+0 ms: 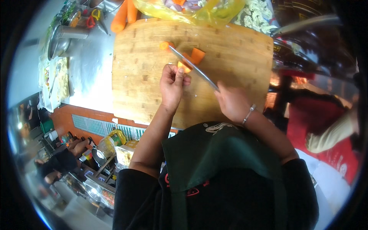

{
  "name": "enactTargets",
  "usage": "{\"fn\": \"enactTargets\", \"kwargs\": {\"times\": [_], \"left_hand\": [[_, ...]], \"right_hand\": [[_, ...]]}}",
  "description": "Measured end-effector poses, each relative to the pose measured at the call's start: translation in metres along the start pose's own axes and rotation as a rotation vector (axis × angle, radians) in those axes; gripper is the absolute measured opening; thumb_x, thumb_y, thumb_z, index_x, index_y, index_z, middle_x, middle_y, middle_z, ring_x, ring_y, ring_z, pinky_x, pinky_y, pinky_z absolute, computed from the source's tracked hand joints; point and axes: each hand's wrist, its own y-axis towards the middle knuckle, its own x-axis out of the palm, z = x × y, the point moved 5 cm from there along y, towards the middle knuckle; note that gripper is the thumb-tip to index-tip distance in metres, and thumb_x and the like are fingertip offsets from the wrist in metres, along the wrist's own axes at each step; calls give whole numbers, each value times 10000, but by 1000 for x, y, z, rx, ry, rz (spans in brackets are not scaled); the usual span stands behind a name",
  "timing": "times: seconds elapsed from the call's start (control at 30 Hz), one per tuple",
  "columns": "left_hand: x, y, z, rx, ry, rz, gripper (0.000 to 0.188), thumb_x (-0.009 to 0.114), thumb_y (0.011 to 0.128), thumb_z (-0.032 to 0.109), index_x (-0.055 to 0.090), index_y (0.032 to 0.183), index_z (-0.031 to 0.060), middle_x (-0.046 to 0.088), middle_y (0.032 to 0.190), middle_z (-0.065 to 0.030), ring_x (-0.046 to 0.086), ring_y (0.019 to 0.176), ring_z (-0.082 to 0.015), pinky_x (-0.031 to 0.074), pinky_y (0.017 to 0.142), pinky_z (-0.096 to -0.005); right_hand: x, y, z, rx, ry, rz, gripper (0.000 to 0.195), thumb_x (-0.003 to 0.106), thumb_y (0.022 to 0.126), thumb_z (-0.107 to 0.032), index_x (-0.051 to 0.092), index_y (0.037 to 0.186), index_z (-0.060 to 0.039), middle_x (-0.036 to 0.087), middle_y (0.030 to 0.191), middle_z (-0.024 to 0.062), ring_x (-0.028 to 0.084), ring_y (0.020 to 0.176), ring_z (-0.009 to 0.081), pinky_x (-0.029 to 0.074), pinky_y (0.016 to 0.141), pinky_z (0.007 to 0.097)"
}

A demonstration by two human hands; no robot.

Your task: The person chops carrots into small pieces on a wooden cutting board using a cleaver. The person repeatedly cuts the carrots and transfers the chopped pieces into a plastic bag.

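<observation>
A wooden cutting board [138, 66] lies before me. My left hand [174, 82] pinches a cut carrot piece [184, 67] between thumb and fingers. My right hand [234, 100], slightly blurred, grips a kitchen knife [198, 70]; its blade slants up and left over the held piece, partly covering it. Beyond the blade lies an angular carrot chunk [198, 55], with more orange carrot partly hidden behind the blade. A carrot end piece [166, 45] rests by the knife's tip.
Whole carrots [119, 17] lie at the board's far left corner. A yellow plastic bag [207, 14] with cut vegetables lies along the far edge, beside cauliflower pieces [256, 15]. Scissors [99, 20] and metal bowls [59, 46] stand at left. A person in red [304, 120] is at right.
</observation>
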Motion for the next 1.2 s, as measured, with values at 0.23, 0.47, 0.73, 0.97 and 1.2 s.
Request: {"fn": "enactTargets", "kwargs": {"times": [0.23,0.47,0.73,0.97,1.2], "left_hand": [[-2,1,-2,-2,56,2,120,556,992,114,463,925,80,611,806,-47,604,685,-100,534,638,-239],[-1,-1,0,2,46,-41,110,550,992,93,454,939,82,597,813,-38,606,698,-93,534,649,-233],[-3,0,-2,-4,43,-40,111,549,988,69,448,942,82,592,801,-31,604,677,-91,532,635,-229],[0,1,0,26,94,1,121,549,996,118,440,998,66,598,815,-51,595,657,-97,518,602,-233],[6,-5,10,84,237,70,407,630,953,193,421,1257,20,588,833,-66,593,655,-116,500,582,-250]], "right_hand": [[-19,-21,-14,-30,-33,4,184,507,962,-208,496,1026,-36,592,652,178,597,618,399,452,589,516],[-12,-19,-15,-46,-132,-28,165,501,958,-205,477,999,-46,589,614,146,589,564,379,445,523,491],[-7,6,-16,53,-94,-190,187,480,959,-204,485,1037,-34,611,668,177,606,635,404,452,573,519],[14,14,4,-9,-50,-54,260,487,967,-234,522,1109,-19,619,696,196,614,651,394,458,580,505],[-7,-9,12,-65,162,94,224,498,981,-296,547,1036,-84,608,686,173,614,623,375,467,548,476]]}}
